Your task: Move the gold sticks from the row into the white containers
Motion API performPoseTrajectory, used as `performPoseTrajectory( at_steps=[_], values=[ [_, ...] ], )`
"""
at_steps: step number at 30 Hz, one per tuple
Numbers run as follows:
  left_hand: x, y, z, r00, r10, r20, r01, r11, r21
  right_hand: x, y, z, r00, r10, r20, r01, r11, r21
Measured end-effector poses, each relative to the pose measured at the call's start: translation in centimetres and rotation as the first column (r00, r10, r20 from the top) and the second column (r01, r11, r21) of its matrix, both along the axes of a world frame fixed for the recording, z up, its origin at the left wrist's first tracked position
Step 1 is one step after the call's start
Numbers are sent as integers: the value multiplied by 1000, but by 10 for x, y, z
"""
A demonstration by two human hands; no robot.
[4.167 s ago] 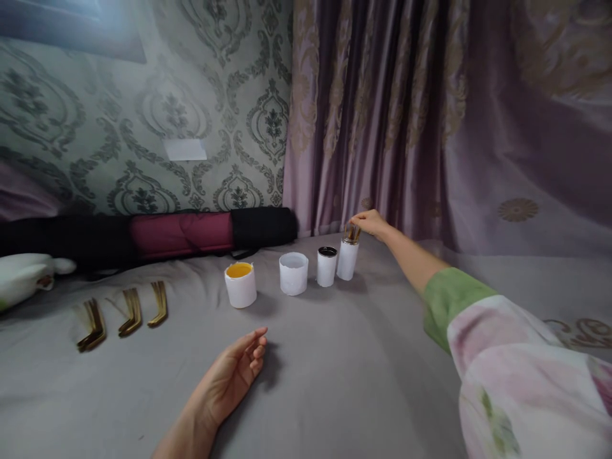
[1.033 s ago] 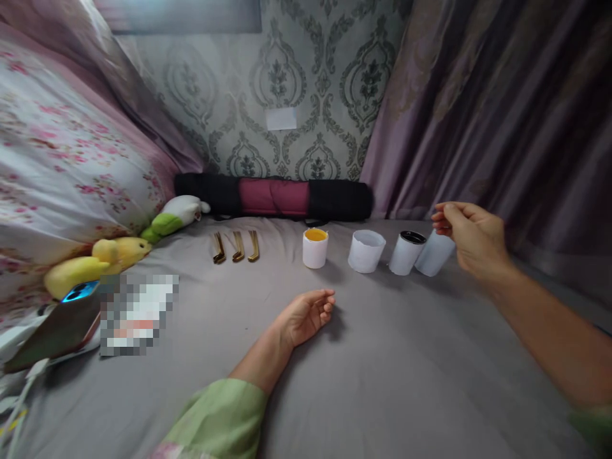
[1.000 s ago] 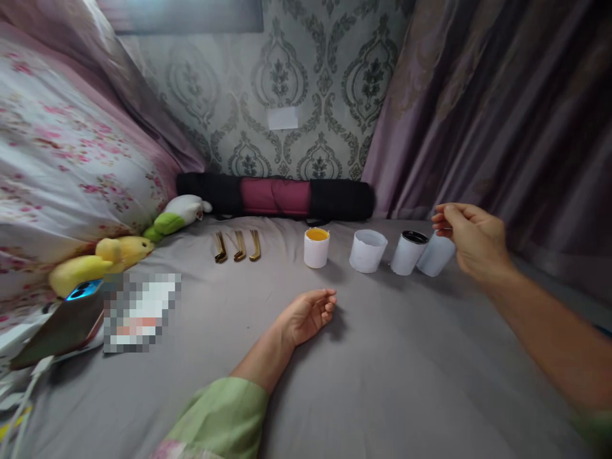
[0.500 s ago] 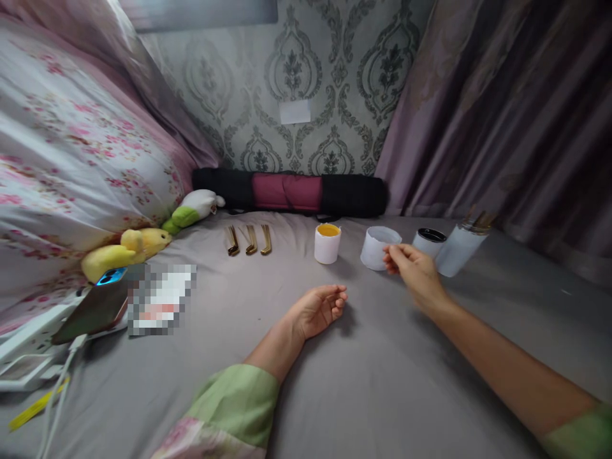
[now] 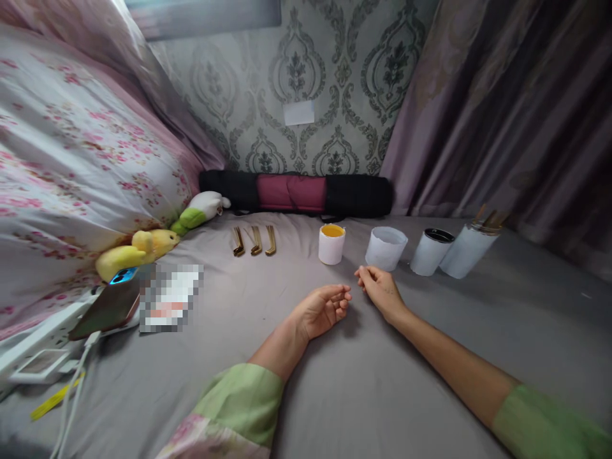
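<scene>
My left hand [image 5: 321, 310] rests on the grey sheet [image 5: 363, 382], palm up, fingers loosely curled, nothing in it. My right hand [image 5: 380, 290] lies just to its right on the sheet, fingers loosely curled, and it holds nothing that I can see. Beyond the hands stands a row of white cups: one with a yellow inside [image 5: 331, 243], an empty white one [image 5: 385, 248], one with a black rim [image 5: 431, 252], and a taller one holding several gold pieces [image 5: 468, 247]. Three bent gold pieces [image 5: 254, 240] lie to the left of the cups.
A black and maroon roll [image 5: 296, 193] lies along the patterned wall. Plush toys [image 5: 138, 247] and a floral pillow [image 5: 71, 166] sit at the left. A phone [image 5: 108, 306], a power strip and cables lie at the lower left. Curtains [image 5: 516, 115] hang at the right.
My right hand has come away from the tall cup at the far right, swept left and down, and settled on the sheet beside my left hand. The view has turned slightly left.
</scene>
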State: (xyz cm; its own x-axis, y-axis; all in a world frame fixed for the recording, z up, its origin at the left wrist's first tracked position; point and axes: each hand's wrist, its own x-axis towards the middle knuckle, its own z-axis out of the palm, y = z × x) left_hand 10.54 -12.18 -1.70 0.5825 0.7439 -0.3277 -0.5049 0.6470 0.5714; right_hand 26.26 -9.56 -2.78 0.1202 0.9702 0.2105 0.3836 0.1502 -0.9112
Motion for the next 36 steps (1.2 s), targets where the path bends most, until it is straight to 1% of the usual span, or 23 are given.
performPoseTrajectory(
  at_steps=[3,6,9,11,16,20,24,27,30,33,36],
  values=[
    [-1,0,0,1000,6,-11,-5,1000,24,1,2,-8,996,-22,87,19,999,40],
    [-2,1,2,999,28,-21,-27,999,44,1,1,-12,992,-27,123,20,998,58],
    [-2,4,4,994,85,-66,-82,995,50,0,0,-14,991,-20,133,11,998,68],
    [-3,8,6,982,136,-135,-127,989,72,1,-1,-14,991,-12,134,3,998,69],
    [-10,23,7,899,244,-364,-189,965,180,2,-2,-12,990,2,139,-13,997,74],
    [-24,37,9,833,305,-463,-216,948,235,2,-2,-11,991,3,132,-11,998,62],
    [-38,50,11,756,356,-550,-206,926,316,3,-1,-14,994,12,107,-18,998,59],
    [-48,59,12,667,408,-624,-189,902,387,3,1,-17,995,21,93,-28,998,64],
    [-56,69,12,541,469,-699,-161,873,461,4,1,-18,995,27,93,-33,998,59],
    [-65,79,13,389,513,-765,-104,850,517,4,1,-18,995,31,97,-37,998,53],
    [-74,89,15,217,543,-811,-22,834,552,4,0,-16,994,30,101,-36,998,52]
  ],
)
